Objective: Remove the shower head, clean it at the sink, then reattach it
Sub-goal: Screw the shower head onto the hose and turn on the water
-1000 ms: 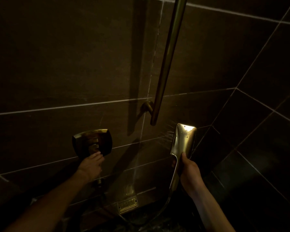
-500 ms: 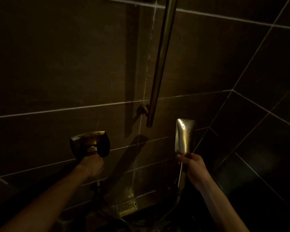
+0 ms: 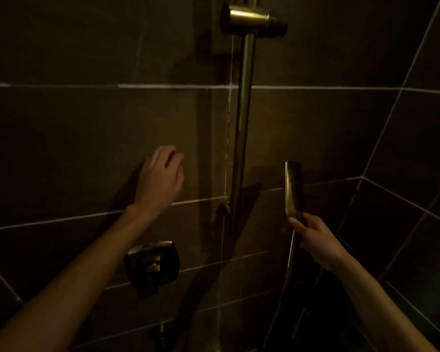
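left hand [image 3: 160,179] off valve handle [image 3: 151,266], raised; shower head [image 3: 294,189] turned edge-on.

No legible text, labels, brands or numbers anywhere. Scene too dim. Shower head [image 3: 294,188], wall control [image 3: 151,265], rail [image 3: 243,128] and tiles [image 3: 87,143] carry no readable marks.

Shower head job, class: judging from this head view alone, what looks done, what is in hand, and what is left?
Done: the shower head is off its holder atop the slide rail; whether it was cleaned cannot be told. In hand: the right hand grips its handle below the holder, while the left hand is raised near the tiled wall, above the control valve. Left: seating it in the holder.
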A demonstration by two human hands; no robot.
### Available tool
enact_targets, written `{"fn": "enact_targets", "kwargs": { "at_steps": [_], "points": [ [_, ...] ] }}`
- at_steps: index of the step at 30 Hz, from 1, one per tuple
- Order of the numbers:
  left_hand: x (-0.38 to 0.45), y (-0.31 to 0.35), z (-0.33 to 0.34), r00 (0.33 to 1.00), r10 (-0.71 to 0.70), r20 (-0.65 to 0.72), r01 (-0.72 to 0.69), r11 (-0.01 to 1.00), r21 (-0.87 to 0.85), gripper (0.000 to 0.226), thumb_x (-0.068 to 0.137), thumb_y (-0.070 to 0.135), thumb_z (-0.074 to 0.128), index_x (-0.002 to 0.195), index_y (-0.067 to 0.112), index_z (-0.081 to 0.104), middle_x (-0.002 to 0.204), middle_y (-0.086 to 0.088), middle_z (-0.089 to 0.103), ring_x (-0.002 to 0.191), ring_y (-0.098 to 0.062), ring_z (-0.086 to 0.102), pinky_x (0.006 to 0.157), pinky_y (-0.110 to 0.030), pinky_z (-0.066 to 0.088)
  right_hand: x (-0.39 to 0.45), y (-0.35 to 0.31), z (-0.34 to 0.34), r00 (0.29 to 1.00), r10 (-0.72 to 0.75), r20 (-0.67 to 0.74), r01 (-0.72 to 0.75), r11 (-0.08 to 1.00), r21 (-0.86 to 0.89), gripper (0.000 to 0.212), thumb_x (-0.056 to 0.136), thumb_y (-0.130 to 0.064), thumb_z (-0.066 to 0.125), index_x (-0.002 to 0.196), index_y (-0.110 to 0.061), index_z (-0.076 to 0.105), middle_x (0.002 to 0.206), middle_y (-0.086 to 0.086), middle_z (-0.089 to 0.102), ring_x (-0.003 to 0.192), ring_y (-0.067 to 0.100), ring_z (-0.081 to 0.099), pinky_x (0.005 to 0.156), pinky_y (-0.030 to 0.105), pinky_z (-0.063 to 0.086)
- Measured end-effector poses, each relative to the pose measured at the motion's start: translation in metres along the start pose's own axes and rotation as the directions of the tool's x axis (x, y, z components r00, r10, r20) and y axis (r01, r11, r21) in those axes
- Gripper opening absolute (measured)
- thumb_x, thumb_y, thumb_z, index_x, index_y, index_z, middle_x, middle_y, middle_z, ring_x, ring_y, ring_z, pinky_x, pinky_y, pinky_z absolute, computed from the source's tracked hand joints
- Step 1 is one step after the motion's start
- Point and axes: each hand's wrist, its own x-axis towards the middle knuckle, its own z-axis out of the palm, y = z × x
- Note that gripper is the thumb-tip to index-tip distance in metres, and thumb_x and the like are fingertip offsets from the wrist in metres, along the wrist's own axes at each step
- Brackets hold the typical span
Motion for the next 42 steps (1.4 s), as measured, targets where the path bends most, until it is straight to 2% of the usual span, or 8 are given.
{"fn": "enact_targets", "kwargs": {
  "at_steps": [5, 13, 18, 25, 28, 32, 36, 42],
  "points": [
    [0.083, -0.013, -0.027, 0.994, -0.017, -0.11, 0.036, 0.984, 0.176, 0.054, 0.099, 0.031, 0.043, 0.15, 0.014, 0.038, 0.16, -0.017, 0.029, 0.149, -0.035, 0.024, 0.119, -0.054, 0.023, 0.016, -0.047, -0.014, 0.99, -0.138, 0.029, 0.138, 0.99, -0.003, 0.025, 0.103, -0.021, 0.045, 0.12, -0.016, 0.063, 0.11, 0.005, 0.072, 0.104, 0.016, 0.069, 0.086, 0.039, 0.055],
    [0.109, -0.02, -0.008, 0.998, -0.045, -0.052, 0.062, 0.906, 0.419, 0.077, 0.099, 0.052, 0.04, 0.159, 0.011, 0.013, 0.168, -0.017, -0.001, 0.152, -0.038, -0.014, 0.119, -0.066, 0.001, 0.043, -0.132, -0.034, 0.96, -0.278, 0.035, 0.271, 0.952, 0.144, 0.031, 0.104, -0.011, 0.036, 0.118, -0.018, 0.062, 0.11, -0.002, 0.074, 0.104, 0.018, 0.071, 0.078, 0.036, 0.059],
    [0.106, -0.03, -0.001, 0.995, 0.006, -0.095, 0.036, 0.901, 0.433, 0.073, 0.103, 0.052, 0.035, 0.159, 0.01, 0.014, 0.168, -0.017, -0.002, 0.153, -0.038, -0.012, 0.12, -0.065, -0.002, 0.06, -0.186, -0.044, 0.949, -0.314, 0.037, 0.304, 0.939, 0.163, 0.03, 0.104, -0.009, 0.036, 0.12, -0.011, 0.062, 0.116, 0.008, 0.071, 0.107, 0.021, 0.07, 0.085, 0.04, 0.055],
    [0.109, -0.036, 0.011, 0.979, 0.079, -0.186, 0.015, 0.889, 0.458, 0.074, 0.1, 0.052, 0.033, 0.157, 0.008, 0.013, 0.168, -0.017, -0.001, 0.154, -0.041, -0.005, 0.12, -0.066, -0.002, 0.073, -0.267, -0.054, 0.897, -0.442, -0.022, 0.44, 0.886, 0.148, 0.025, 0.101, 0.0, 0.04, 0.105, -0.007, 0.064, 0.09, 0.004, 0.077, 0.085, 0.014, 0.075, 0.065, 0.024, 0.059],
    [0.11, -0.038, 0.014, 0.976, 0.087, -0.2, 0.01, 0.898, 0.44, 0.075, 0.099, 0.052, 0.031, 0.157, 0.009, 0.013, 0.168, -0.016, 0.0, 0.154, -0.042, -0.003, 0.119, -0.067, 0.0, 0.082, -0.304, -0.056, 0.87, -0.494, -0.015, 0.491, 0.861, 0.13, 0.027, 0.1, 0.003, 0.039, 0.107, -0.007, 0.063, 0.101, 0.007, 0.072, 0.093, 0.017, 0.073, 0.075, 0.033, 0.057],
    [0.112, -0.04, 0.017, 0.974, 0.097, -0.205, 0.003, 0.898, 0.44, 0.076, 0.099, 0.052, 0.032, 0.158, 0.01, 0.012, 0.168, -0.016, 0.001, 0.154, -0.042, 0.0, 0.119, -0.068, 0.001, 0.084, -0.356, -0.047, 0.841, -0.54, 0.022, 0.525, 0.827, 0.203, 0.032, 0.095, 0.01, 0.036, 0.099, -0.007, 0.062, 0.077, -0.001, 0.075, 0.077, 0.011, 0.074, 0.065, 0.03, 0.058],
    [0.11, -0.039, 0.017, 0.975, 0.09, -0.204, 0.012, 0.893, 0.45, 0.074, 0.099, 0.051, 0.035, 0.157, 0.008, 0.019, 0.168, -0.017, 0.004, 0.153, -0.043, 0.002, 0.119, -0.068, 0.004, 0.083, -0.406, -0.04, 0.831, -0.555, 0.047, 0.522, 0.806, 0.28, 0.044, 0.089, 0.015, 0.034, 0.116, -0.006, 0.062, 0.108, 0.012, 0.069, 0.095, 0.021, 0.071, 0.071, 0.032, 0.059],
    [0.11, -0.034, 0.011, 0.982, 0.06, -0.177, 0.031, 0.88, 0.474, 0.072, 0.098, 0.05, 0.037, 0.155, 0.007, 0.028, 0.166, -0.02, 0.013, 0.153, -0.043, 0.007, 0.119, -0.068, 0.008, 0.08, -0.461, -0.022, 0.776, -0.624, 0.092, 0.592, 0.772, 0.231, 0.042, 0.084, 0.02, 0.029, 0.093, -0.006, 0.06, 0.09, 0.01, 0.06, 0.084, 0.022, 0.069, 0.077, 0.042, 0.058]
  ]
}}
